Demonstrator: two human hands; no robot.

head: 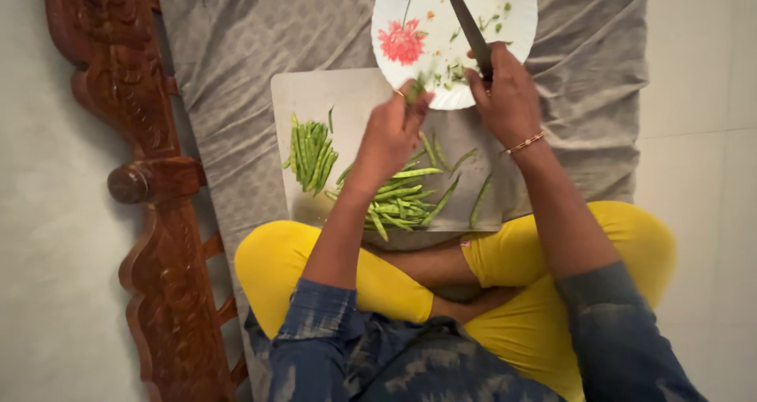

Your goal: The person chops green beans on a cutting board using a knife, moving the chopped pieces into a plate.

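My right hand (509,94) grips a dark-bladed knife (465,20) whose blade lies across a white plate (516,4) with red flowers. Small green bits are scattered on the plate. My left hand (394,126) pinches a green bean piece (415,89) at the plate's near rim, close to the knife hand. Below both hands lies a pale cutting board (315,91). A tidy bunch of green beans (310,154) rests on its left side, and a loose pile of green beans (402,197) sits at its near edge.
The board and plate rest on a grey cloth (236,39) spread on a pale floor. A carved dark wooden frame (150,181) runs along the left. My crossed legs in yellow trousers (315,268) sit just under the board.
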